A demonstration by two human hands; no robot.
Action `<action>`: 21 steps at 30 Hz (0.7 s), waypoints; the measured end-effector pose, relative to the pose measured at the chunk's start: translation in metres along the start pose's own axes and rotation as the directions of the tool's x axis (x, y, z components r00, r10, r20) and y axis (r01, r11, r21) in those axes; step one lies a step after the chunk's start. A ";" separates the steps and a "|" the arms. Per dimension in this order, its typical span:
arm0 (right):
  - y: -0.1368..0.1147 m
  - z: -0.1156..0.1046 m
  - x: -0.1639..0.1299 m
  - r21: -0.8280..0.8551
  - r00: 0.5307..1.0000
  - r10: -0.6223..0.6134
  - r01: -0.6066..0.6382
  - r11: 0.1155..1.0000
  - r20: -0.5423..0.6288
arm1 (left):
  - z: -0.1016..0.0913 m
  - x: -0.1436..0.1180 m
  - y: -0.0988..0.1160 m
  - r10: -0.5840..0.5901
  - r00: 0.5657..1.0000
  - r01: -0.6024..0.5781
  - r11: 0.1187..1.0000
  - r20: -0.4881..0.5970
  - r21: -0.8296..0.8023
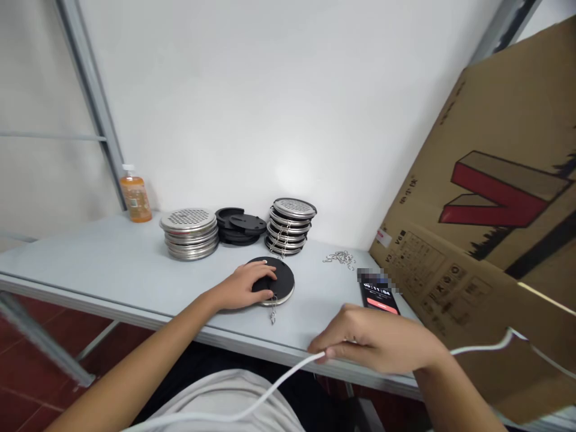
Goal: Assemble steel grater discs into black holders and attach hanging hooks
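A black round disc [285,277] with a silver rim lies flat on the table near its front edge. My left hand [246,284] rests on top of it, fingers spread over the surface and thumb by the near rim. Small metal hooks [273,312] hang out from the disc's near side, beside my thumb. Over the table's front edge, my right hand [375,339] is closed, pinching a white cable [288,373] between thumb and fingers. The cable runs across my lap and off behind the right wrist.
Behind stand a stack of perforated silver discs [189,237], a pile of black plastic discs [240,227] and a stack of assembled discs [291,227]. Loose metal hooks [341,258] and a phone [378,294] lie rightward, beside a large cardboard box [477,252]. An orange bottle [136,195] stands far left.
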State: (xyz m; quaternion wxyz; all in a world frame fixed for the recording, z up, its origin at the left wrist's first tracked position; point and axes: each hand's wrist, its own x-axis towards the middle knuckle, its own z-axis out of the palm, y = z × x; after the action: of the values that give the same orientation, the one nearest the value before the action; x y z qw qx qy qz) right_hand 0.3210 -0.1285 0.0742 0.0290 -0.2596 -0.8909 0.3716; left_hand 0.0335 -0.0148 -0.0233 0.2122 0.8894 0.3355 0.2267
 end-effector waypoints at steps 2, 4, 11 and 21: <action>0.003 -0.018 0.015 0.080 0.999 -0.029 0.030 0.996 -0.014 | -0.005 0.005 -0.001 0.029 0.999 -0.027 0.997 0.030 -0.076; 0.014 -0.041 0.029 0.207 0.999 0.024 -0.016 0.978 -0.035 | -0.012 0.011 -0.002 0.055 0.995 -0.037 0.979 0.084 -0.202; 0.076 -0.080 0.078 0.072 0.729 0.670 -0.667 0.741 -0.145 | -0.027 0.021 -0.010 -0.331 0.941 0.206 0.722 -0.068 -0.660; 0.084 -0.045 0.110 0.313 0.830 0.499 -0.419 0.853 -0.249 | -0.029 0.028 -0.011 -0.760 0.622 0.137 -0.131 0.189 -0.982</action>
State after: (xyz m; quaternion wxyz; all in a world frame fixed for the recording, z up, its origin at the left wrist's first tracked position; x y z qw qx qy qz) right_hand 0.2738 0.0033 0.0339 0.1145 -0.5185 -0.7317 0.4273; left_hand 0.0308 0.0186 0.0012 0.7189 0.2316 0.4317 0.4931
